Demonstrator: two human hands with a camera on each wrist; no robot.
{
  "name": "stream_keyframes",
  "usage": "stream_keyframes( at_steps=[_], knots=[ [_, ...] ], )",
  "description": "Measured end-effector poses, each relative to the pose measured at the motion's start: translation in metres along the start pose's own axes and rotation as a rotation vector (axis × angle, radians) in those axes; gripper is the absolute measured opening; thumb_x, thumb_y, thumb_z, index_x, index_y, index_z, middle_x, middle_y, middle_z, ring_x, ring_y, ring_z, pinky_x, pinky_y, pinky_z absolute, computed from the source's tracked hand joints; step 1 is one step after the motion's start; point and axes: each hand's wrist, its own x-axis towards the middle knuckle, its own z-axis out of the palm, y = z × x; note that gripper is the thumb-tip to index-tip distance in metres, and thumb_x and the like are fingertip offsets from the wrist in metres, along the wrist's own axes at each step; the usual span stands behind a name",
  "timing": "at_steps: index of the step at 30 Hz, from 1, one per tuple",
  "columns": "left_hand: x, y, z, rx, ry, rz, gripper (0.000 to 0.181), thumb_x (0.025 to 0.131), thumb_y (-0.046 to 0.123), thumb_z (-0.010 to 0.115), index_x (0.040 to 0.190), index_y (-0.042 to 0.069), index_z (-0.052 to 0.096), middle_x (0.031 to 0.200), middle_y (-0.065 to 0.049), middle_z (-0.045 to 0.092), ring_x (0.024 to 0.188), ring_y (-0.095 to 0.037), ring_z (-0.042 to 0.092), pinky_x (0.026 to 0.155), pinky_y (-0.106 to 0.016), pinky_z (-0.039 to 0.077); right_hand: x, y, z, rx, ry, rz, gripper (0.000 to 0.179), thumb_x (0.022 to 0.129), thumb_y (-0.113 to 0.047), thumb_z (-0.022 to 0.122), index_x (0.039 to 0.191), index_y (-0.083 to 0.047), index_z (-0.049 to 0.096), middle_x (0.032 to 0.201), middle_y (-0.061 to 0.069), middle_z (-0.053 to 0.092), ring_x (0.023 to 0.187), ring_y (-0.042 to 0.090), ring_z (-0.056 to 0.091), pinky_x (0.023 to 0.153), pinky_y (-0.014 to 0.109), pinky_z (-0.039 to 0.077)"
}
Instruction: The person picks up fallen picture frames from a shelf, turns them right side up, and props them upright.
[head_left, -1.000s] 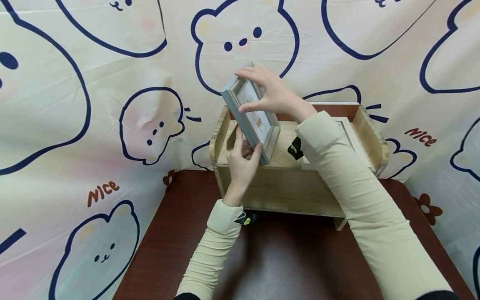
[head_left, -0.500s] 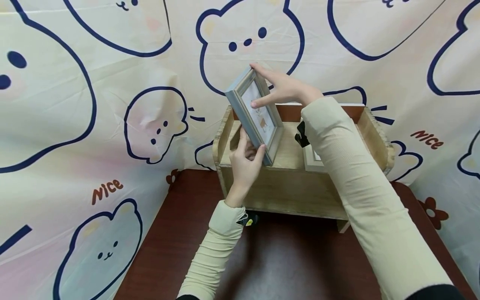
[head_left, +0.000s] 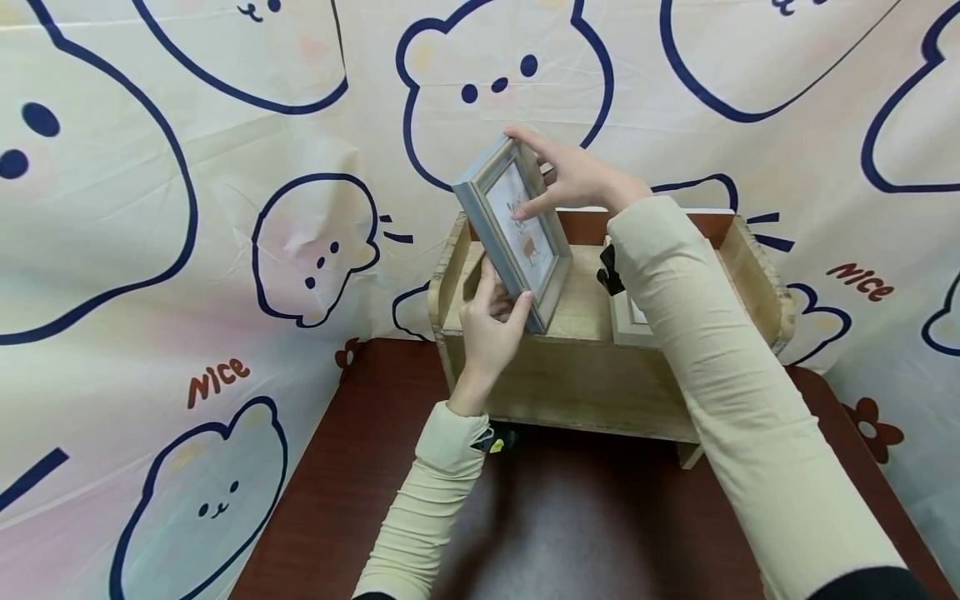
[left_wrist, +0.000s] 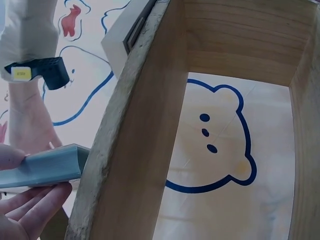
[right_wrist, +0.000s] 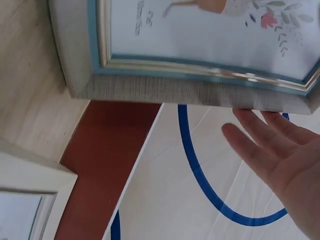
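A picture frame (head_left: 491,233) with a grey-blue edge and a small plant drawing stands tilted at the left of the wooden shelf's top. My left hand (head_left: 487,333) grips its lower left edge, thumb in front and fingers behind; the left wrist view shows the blue edge (left_wrist: 45,167) between thumb and fingers. At the upper right side is my right hand (head_left: 577,179), its thumb stretched out in front of the picture and a finger reaching the top corner. In the right wrist view, its extended fingertips (right_wrist: 243,114) lie at the frame's outer border.
A white picture frame (head_left: 628,325) lies on the shelf top to the right, partly hidden by my right sleeve. The wooden shelf (head_left: 600,383) has raised side walls and stands on a dark red table (head_left: 360,467), against a cartoon-printed cloth (head_left: 315,108).
My right hand has slid right along the picture frame, from gripping across its top to touching its right side. My left hand keeps its grip. The view has shifted slightly.
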Motion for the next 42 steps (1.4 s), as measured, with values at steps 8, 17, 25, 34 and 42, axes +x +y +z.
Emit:
stream_keyframes(
  at_steps=[8, 17, 25, 34, 42],
  knots=[
    [0.002, 0.003, -0.01, -0.026, -0.034, -0.004, 0.061, 0.079, -0.011, 0.059, 0.133, -0.016, 0.031, 0.084, -0.031, 0.063, 0.066, -0.038, 0.064, 0.053, -0.044, 0.052, -0.003, 0.005, -0.006, -0.055, -0.015, 0.025, 0.1, 0.076, 0.018, 0.054, 0.146, -0.034, 0.005, 0.143, 0.018, 0.026, 0.116, 0.039, 0.044, 0.087, 0.046, 0.044],
    [0.006, 0.002, -0.021, -0.031, -0.086, -0.037, 0.061, 0.078, -0.013, 0.058, 0.133, -0.014, 0.032, 0.087, -0.032, 0.062, 0.07, -0.039, 0.064, 0.056, -0.044, 0.053, -0.009, 0.007, -0.008, -0.052, -0.023, 0.089, 0.1, 0.08, 0.013, 0.054, 0.144, -0.044, 0.002, 0.142, 0.019, 0.028, 0.117, 0.037, 0.043, 0.087, 0.045, 0.043],
    [0.011, -0.003, -0.03, -0.034, -0.132, -0.104, 0.063, 0.08, -0.01, 0.057, 0.135, -0.014, 0.026, 0.098, -0.033, 0.06, 0.078, -0.04, 0.064, 0.063, -0.042, 0.053, -0.018, 0.013, -0.012, -0.009, -0.003, 0.082, 0.1, 0.079, 0.014, 0.056, 0.145, -0.041, 0.005, 0.137, 0.02, 0.035, 0.11, 0.035, 0.049, 0.089, 0.044, 0.042],
    [0.013, -0.031, -0.04, -0.053, -0.219, -0.236, 0.065, 0.087, -0.003, 0.054, 0.14, -0.008, 0.018, 0.122, -0.032, 0.048, 0.092, -0.038, 0.061, 0.074, -0.041, 0.051, -0.025, 0.02, -0.015, -0.058, 0.025, 0.025, 0.094, 0.081, 0.017, 0.053, 0.146, -0.034, 0.008, 0.133, 0.018, 0.038, 0.097, 0.033, 0.053, 0.084, 0.042, 0.044],
    [0.021, -0.028, -0.046, 0.03, -0.255, -0.243, 0.061, 0.087, -0.004, 0.051, 0.14, -0.009, 0.02, 0.113, -0.033, 0.054, 0.091, -0.038, 0.061, 0.075, -0.042, 0.051, -0.03, 0.027, -0.015, -0.049, 0.066, 0.028, 0.092, 0.082, 0.013, 0.054, 0.145, -0.038, 0.011, 0.123, 0.016, 0.044, 0.091, 0.03, 0.052, 0.084, 0.043, 0.043]
  ],
)
